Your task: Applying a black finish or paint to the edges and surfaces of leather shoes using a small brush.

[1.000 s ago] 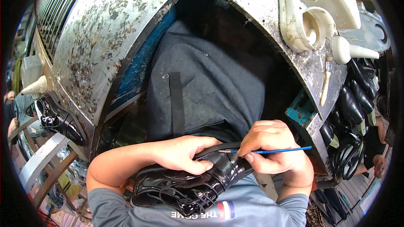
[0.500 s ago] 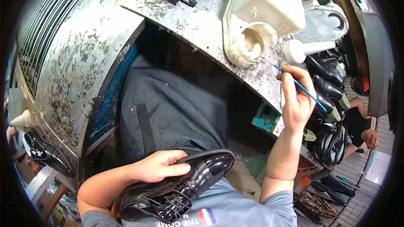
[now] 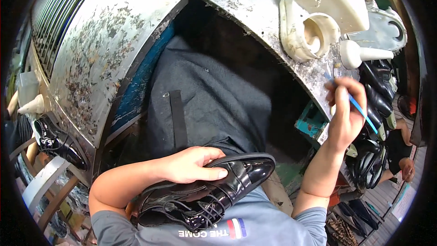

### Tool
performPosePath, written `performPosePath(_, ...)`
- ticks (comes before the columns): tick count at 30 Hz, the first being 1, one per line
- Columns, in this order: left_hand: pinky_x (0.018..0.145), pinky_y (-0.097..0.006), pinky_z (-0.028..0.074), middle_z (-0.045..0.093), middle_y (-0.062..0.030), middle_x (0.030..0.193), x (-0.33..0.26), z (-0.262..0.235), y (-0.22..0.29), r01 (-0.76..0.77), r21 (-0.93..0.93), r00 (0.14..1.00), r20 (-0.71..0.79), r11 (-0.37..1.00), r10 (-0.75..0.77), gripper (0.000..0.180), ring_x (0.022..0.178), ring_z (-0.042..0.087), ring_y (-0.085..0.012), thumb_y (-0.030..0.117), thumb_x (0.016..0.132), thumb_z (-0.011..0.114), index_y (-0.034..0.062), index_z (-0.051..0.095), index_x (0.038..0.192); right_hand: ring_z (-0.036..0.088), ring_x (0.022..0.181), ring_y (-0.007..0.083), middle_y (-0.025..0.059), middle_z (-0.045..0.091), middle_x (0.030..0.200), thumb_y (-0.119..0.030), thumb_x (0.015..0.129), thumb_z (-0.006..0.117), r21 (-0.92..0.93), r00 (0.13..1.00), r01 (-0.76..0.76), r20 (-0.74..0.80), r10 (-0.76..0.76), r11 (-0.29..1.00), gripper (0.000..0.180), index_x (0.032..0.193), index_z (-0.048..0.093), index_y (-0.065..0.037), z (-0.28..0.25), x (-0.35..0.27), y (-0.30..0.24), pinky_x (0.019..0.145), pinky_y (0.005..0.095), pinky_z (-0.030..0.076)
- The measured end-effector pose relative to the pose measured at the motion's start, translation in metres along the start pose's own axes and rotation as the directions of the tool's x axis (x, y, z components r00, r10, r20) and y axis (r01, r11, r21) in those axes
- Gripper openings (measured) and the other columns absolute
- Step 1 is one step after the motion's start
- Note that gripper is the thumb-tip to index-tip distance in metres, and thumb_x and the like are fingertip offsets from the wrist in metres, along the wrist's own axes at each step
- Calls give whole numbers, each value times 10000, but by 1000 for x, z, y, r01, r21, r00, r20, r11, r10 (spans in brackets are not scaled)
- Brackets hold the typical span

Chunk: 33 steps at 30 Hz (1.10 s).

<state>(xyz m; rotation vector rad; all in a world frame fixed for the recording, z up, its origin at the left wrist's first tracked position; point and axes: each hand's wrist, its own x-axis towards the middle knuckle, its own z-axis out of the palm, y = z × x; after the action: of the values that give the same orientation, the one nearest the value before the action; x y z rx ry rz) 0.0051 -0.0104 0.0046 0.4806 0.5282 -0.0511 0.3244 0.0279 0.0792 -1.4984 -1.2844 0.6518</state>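
Observation:
A glossy black lace-up shoe (image 3: 214, 200) lies on its side against my body, its toe to the right. My left hand (image 3: 193, 166) grips it by the edge of the sole, thumb over the upper. Off to the right, over the edge of the workbench, my right hand (image 3: 347, 109) pinches a thin blue-handled brush (image 3: 363, 114), whose tip is smeared by motion. Beyond that hand stands a whitish plastic glue pot (image 3: 314, 36) with a round mouth, pale glue inside. A white nozzle cap (image 3: 359, 54) lies beside the pot.
The metal workbench (image 3: 255, 13) is crusted with dried residue. Several black shoes (image 3: 378, 100) are stacked at the right. Another black shoe (image 3: 57, 141) sits on a rack at the left. A co-worker (image 3: 400, 155) is at the far right. Dark cloth (image 3: 209, 100) covers my lap.
My right hand has drawn the brush back from the pot's mouth, where its tip was. The shoe stays in my left hand. The whole view has shifted.

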Motion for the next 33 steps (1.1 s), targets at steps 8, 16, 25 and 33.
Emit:
performPosePath(8, 1024, -313, 438, 626, -89, 1214, 0, -8, -12, 26, 5, 999, -21, 1000, -26, 450, 1133, 563, -136, 203, 978, 678, -63, 516, 1303, 690, 727, 231, 94, 728, 822, -79, 857, 696, 249, 741, -162, 670, -49, 955, 86, 911, 698, -11, 31, -54, -2, 680, 339, 535)
performPosePath(16, 997, -303, 452, 622, -90, 1178, 1, -4, -9, 29, -4, 1000, -12, 1000, -29, 454, 1104, 566, -134, 218, 984, 673, -76, 516, 1292, 690, 717, 241, 82, 719, 811, -46, 816, 717, 192, 647, -119, 759, -70, 974, 78, 892, 720, -28, 43, -62, -2, 676, 342, 530)
performPosePath(25, 1012, -310, 446, 621, -96, 1192, 1, -4, -10, 14, -3, 1000, -6, 1000, -14, 478, 1117, 562, -138, 236, 982, 678, -82, 512, 1299, 693, 708, 250, 84, 713, 799, -39, 792, 725, 172, 622, -67, 778, -93, 983, 90, 882, 721, -30, 44, -60, -4, 662, 351, 531)
performPosePath(33, 1050, -326, 425, 619, -102, 1242, 0, -4, -8, 42, 27, 999, 1, 999, -42, 511, 1160, 555, -152, 241, 972, 691, -74, 504, 1328, 691, 707, 268, 87, 707, 791, -39, 786, 719, 162, 611, -28, 784, -112, 986, 103, 889, 715, -35, 45, -58, -7, 662, 365, 539)
